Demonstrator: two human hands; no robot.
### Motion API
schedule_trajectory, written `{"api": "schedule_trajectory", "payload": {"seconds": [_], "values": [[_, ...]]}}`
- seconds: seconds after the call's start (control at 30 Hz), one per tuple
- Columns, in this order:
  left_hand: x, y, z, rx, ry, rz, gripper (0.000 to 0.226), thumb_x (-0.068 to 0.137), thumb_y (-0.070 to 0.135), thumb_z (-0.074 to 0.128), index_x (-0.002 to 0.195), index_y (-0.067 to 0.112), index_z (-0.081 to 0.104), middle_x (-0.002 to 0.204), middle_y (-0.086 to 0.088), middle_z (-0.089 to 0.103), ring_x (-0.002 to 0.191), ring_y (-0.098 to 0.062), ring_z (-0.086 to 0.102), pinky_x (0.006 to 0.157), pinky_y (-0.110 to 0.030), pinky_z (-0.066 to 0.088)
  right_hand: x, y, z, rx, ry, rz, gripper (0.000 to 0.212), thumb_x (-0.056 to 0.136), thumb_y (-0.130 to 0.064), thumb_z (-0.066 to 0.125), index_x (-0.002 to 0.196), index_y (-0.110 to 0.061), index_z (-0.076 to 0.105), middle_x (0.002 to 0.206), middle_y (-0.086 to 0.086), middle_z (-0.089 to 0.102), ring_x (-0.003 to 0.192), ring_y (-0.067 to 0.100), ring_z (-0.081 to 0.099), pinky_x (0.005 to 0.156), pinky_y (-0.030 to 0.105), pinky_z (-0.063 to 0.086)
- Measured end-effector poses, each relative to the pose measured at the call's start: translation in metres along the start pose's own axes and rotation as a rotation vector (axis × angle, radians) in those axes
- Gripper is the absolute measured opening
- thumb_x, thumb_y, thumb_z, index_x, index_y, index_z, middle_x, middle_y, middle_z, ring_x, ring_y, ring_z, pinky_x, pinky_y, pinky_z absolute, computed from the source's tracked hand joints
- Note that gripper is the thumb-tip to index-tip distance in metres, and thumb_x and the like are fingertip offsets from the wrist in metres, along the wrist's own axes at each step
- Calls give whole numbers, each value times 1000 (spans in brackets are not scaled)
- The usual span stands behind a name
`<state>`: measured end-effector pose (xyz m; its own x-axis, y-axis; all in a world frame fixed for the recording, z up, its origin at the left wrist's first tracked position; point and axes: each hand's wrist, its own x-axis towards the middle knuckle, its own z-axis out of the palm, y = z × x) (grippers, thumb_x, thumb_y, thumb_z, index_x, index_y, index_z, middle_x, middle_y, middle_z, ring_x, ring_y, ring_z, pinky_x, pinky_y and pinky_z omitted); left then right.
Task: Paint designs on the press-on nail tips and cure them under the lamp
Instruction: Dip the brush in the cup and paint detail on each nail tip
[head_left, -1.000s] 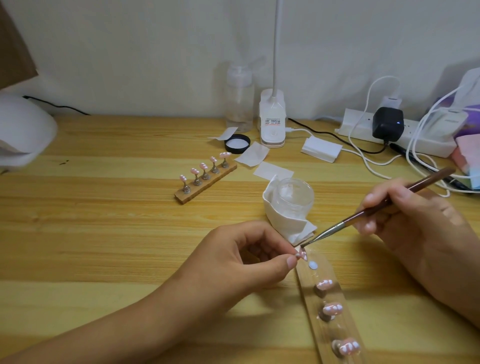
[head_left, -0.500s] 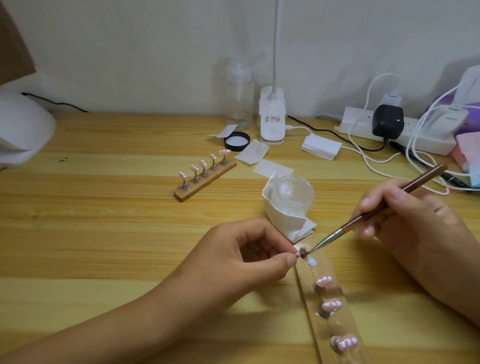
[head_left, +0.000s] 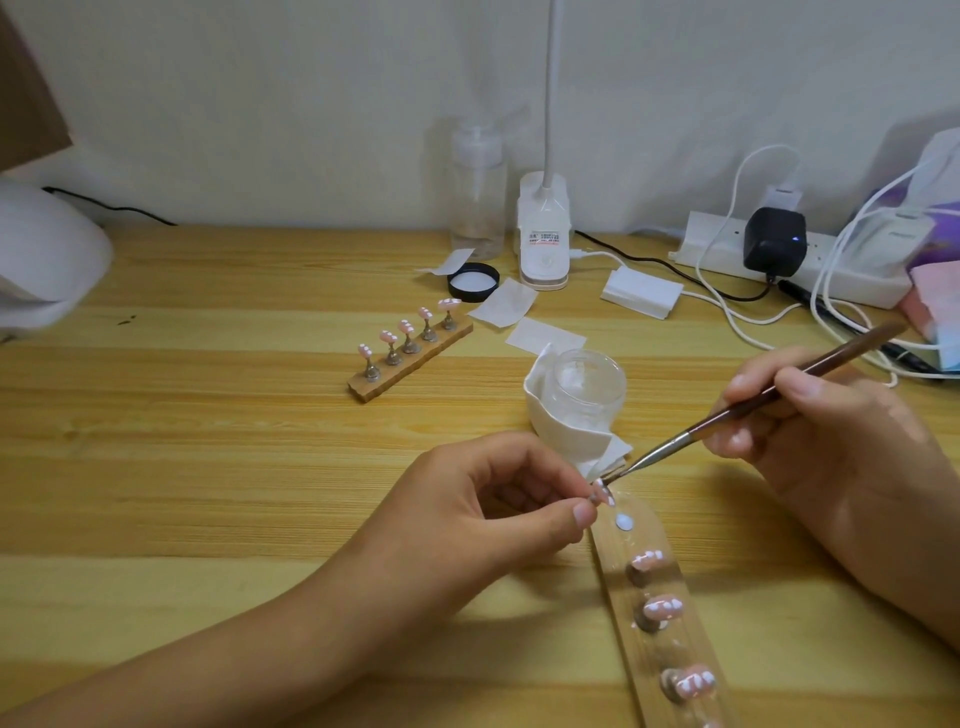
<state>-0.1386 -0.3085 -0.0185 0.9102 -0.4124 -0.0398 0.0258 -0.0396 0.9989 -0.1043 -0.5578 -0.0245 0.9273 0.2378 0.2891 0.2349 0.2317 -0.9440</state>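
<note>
Currently, left hand (head_left: 483, 512) grip pinching nail tip (head_left: 602, 491) between thumb and fingers, right hand (head_left: 831, 431) grip curled round brush (head_left: 753, 406), bristles touching tip, wooden holder (head_left: 612, 582) with three more tips at tip's 5 o'clock, jar (head_left: 587, 387) at 12, white lamp (head_left: 47, 260) at bench (head_left: 208, 467) 9 o'clock edge.

table (head_left: 218, 467): matt grained wood | jar (head_left: 587, 387): clear glossy plastic | brush (head_left: 753, 405): glossy wood handle, metal ferrule
</note>
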Motion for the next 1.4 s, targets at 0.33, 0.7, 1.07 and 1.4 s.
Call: {"api": "schedule_trajectory", "payload": {"seconds": [0.33, 0.7, 1.07, 1.4], "values": [[-1, 2, -2, -28, 0, -7, 10, 77, 15, 76, 77, 24, 74, 72, 4, 70, 63, -5, 62, 61, -16, 50, -2, -2, 8, -7, 20, 14, 29, 90, -17, 49, 75, -21, 74, 70, -3, 63, 60, 10, 60, 63, 18, 51], [0, -1, -2, 25, 16, 22, 8, 73, 22, 77, 76, 27, 71, 75, 8, 67, 68, -6, 59, 63, -19, 49, -2, -11, 16, 32, 71, 99, 22, 84, -41, 72, 73, -22, 75, 53, 0, 60, 54, 10, 59, 60, 16, 51], [0, 0, -1, 81, 4, 60, 9, 73, 24, 76, 76, 30, 70, 75, 12, 64, 70, -4, 57, 64, -16, 46, -4, -16, 21, 12, 90, 168, 42, 57, -61, 85, 74, -24, 76, 58, 9, 68, 54, 12, 67, 58, 17, 54], [1, -2, -1, 69, 21, 59, 9, 71, 25, 78, 75, 28, 71, 88, -6, 72, 79, -8, 62, 70, -18, 50, -2, -14, 17, 9, 220, 135, 23, 70, -43, 67, 70, -22, 76, 55, 6, 65, 52, 11, 63, 57, 17, 53]]}}
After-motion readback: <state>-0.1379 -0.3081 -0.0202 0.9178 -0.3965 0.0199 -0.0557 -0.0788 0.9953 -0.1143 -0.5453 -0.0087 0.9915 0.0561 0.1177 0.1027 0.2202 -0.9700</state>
